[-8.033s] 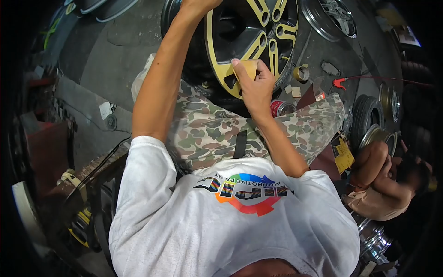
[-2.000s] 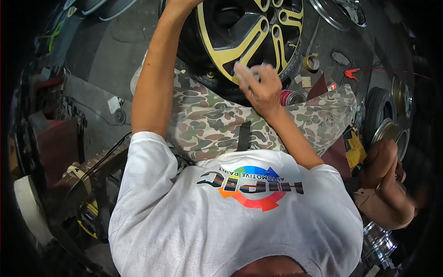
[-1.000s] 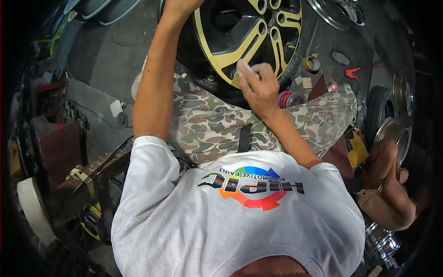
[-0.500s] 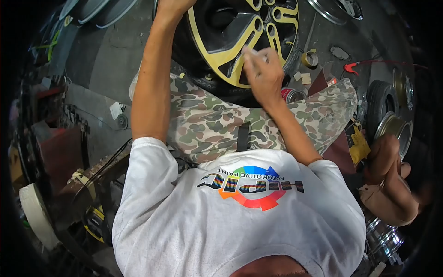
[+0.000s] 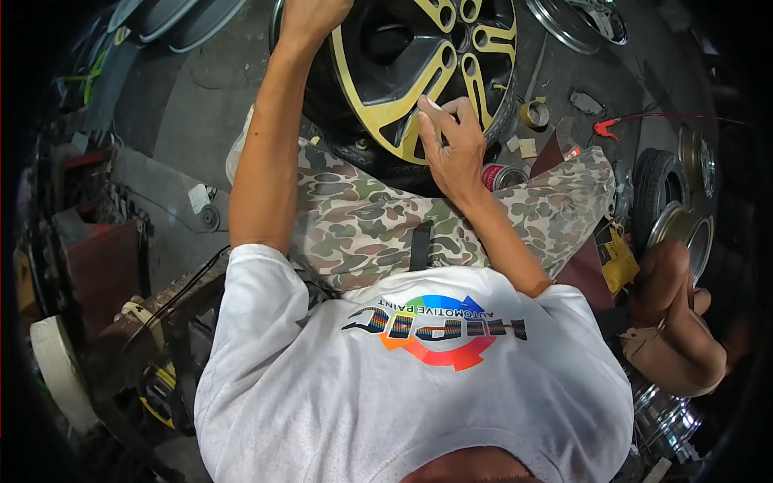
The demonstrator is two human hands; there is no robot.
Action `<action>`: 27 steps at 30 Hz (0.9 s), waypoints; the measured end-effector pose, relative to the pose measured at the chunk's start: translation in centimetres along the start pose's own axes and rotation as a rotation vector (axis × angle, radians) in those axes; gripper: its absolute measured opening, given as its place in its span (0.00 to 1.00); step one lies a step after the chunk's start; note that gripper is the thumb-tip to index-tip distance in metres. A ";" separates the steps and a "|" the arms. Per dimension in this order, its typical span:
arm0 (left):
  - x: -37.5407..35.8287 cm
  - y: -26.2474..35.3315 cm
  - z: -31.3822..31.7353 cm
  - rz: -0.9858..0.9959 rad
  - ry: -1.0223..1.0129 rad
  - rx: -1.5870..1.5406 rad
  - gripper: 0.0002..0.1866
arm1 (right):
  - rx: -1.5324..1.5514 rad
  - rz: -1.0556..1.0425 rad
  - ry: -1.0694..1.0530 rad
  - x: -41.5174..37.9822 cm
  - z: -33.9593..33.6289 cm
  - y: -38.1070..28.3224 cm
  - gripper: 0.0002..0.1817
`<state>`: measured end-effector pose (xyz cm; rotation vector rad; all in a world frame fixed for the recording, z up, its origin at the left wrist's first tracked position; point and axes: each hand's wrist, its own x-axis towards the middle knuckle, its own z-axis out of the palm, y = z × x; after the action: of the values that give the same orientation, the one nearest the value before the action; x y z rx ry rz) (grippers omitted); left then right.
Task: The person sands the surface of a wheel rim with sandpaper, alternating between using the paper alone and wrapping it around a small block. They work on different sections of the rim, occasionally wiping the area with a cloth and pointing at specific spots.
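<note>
A wheel rim with yellow spoke faces and black recesses (image 5: 388,121) stands tilted in front of my knees, its top cut off by the frame. My right hand (image 5: 456,149) is at its lower spokes, thumb and index finger drawn together against a yellow spoke's edge. Whatever lies between those fingertips is too small to make out. At the upper left side of the rim is my left hand (image 5: 318,14); its fingers run out of the picture.
Right of the rim lie a tape roll (image 5: 534,114), a red-labelled can (image 5: 504,177) and a red air gun (image 5: 605,129) on a hose. Farther right are a tyre (image 5: 662,173), a bare rim (image 5: 699,233) and another person's bent leg (image 5: 684,346). More rims (image 5: 209,24) lie upper left.
My right hand, blurred before, has moved slightly down and left and now shows sharply at the spoke. The rim appears a little lower and to the left in view.
</note>
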<state>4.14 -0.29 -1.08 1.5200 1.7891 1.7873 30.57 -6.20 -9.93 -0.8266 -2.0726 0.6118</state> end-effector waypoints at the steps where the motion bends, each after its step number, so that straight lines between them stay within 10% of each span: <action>1: -0.1 0.0 0.0 0.015 -0.009 -0.005 0.19 | 0.001 0.002 -0.001 0.3 -0.1 0.3 0.12; 27: -0.1 0.2 0.1 -0.053 -0.053 -0.107 0.20 | -0.072 -0.009 0.041 1.0 0.0 1.0 0.10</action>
<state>4.36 -0.39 -0.99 1.4518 1.6649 1.7707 30.46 -4.81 -10.14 -0.8633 -2.0698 0.5137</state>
